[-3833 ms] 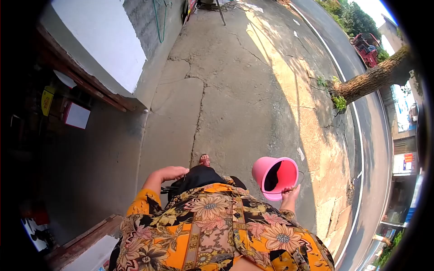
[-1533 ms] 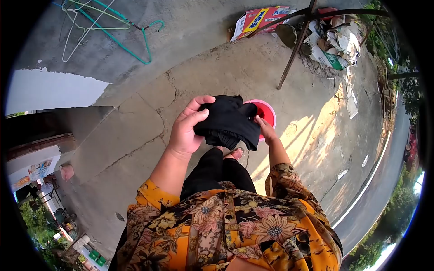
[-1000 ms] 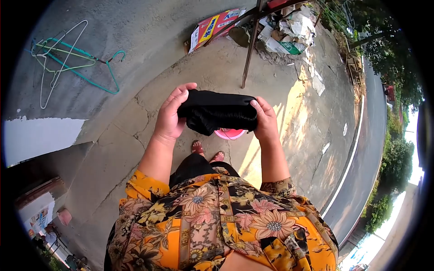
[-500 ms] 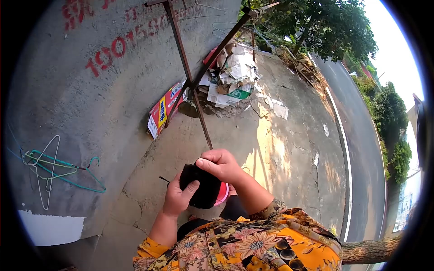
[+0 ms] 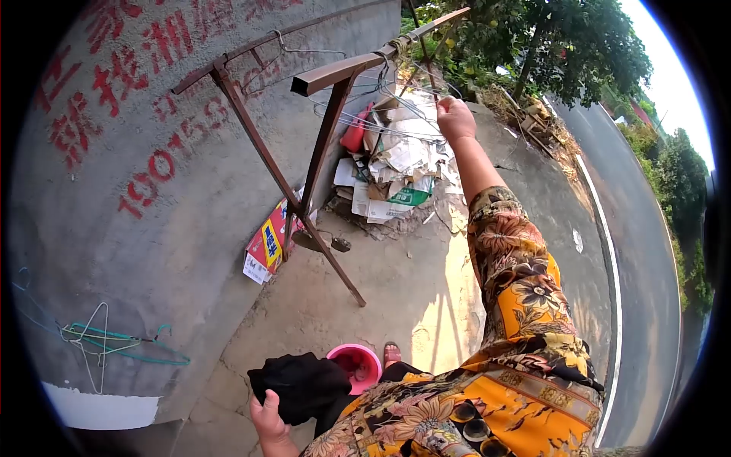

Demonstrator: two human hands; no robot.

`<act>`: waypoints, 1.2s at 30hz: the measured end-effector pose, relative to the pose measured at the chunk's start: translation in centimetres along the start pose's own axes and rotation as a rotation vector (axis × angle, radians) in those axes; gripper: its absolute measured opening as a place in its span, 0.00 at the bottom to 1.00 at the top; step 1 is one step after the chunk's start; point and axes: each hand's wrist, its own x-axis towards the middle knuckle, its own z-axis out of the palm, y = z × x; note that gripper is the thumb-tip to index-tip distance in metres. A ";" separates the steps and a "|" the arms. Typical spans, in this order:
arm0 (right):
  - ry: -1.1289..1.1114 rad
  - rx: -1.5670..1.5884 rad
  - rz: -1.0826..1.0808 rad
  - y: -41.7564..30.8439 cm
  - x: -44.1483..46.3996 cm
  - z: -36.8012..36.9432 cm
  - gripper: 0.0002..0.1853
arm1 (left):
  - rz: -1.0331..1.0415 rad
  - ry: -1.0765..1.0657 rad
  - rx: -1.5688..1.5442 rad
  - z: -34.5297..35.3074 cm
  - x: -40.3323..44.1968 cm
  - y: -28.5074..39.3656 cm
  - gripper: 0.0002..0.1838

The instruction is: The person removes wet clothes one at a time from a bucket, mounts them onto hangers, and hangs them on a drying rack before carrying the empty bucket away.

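Note:
At the bottom, my left hand (image 5: 270, 420) grips a crumpled black cloth garment (image 5: 298, 385), thumb raised against its edge. The garment hangs partly in front of a pink bucket (image 5: 356, 367). My right hand (image 5: 455, 120) is stretched far forward, its fingers closed on a wire hanger (image 5: 417, 114) beside the metal rack (image 5: 335, 78). Several thin wire hangers hang together from the rack's top bar, near this hand. The exact part of the wire inside my fingers is hidden.
White, green and turquoise hangers (image 5: 103, 339) hang against the grey wall at left. Behind the rack are flattened cardboard and paper (image 5: 400, 164) and a red container (image 5: 355, 135). A red-yellow box (image 5: 268, 245) leans by the wall. A road (image 5: 632, 228) runs along the right.
My right hand has left the black garment and reached up to the hangers. My left hand has lowered with the garment, and the pink bucket shows more fully.

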 end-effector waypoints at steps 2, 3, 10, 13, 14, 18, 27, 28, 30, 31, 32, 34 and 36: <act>-0.170 0.042 0.009 2.6 2.7 1.6 0.14 | 0.033 0.149 0.004 0.7 0.0 -0.5 0.23; -0.302 0.146 0.000 4.5 3.9 3.4 0.17 | 0.037 0.185 -0.003 0.9 0.2 -1.0 0.22; -0.504 0.293 -0.116 1.5 1.9 3.4 0.21 | 0.070 0.186 -0.020 4.2 1.9 -0.7 0.21; -0.360 0.255 -0.253 1.1 1.6 3.6 0.16 | 0.062 0.203 -0.063 5.6 2.4 -1.3 0.20; -0.303 0.262 -0.301 0.9 1.4 3.6 0.15 | 0.050 0.205 -0.063 5.8 2.5 -1.5 0.20; -0.399 0.410 -0.225 0.7 1.6 3.2 0.13 | 0.029 0.164 -0.036 6.0 3.0 -1.9 0.19; -0.717 0.730 0.064 2.1 3.9 2.3 0.15 | 0.045 0.182 -0.083 6.8 4.2 -3.0 0.18; -0.701 0.769 0.078 2.1 4.4 2.3 0.15 | 0.049 0.186 -0.085 6.6 4.2 -3.2 0.18; -0.525 0.773 -0.039 0.7 4.4 1.1 0.15 | 0.032 0.150 -0.093 6.0 4.2 -3.6 0.18; -0.498 0.730 -0.079 0.9 4.8 0.6 0.15 | 0.030 0.154 -0.098 5.8 4.1 -3.8 0.18; -0.435 0.660 -0.080 1.0 4.9 -0.1 0.14 | 0.040 0.165 -0.091 6.0 4.2 -3.6 0.19; -0.409 0.710 -0.068 1.3 3.6 -2.4 0.13 | 0.037 0.191 -0.088 6.5 4.2 -3.3 0.19; -0.322 0.656 -0.084 3.8 1.3 -3.8 0.13 | 0.073 0.233 -0.107 6.9 4.4 -3.2 0.20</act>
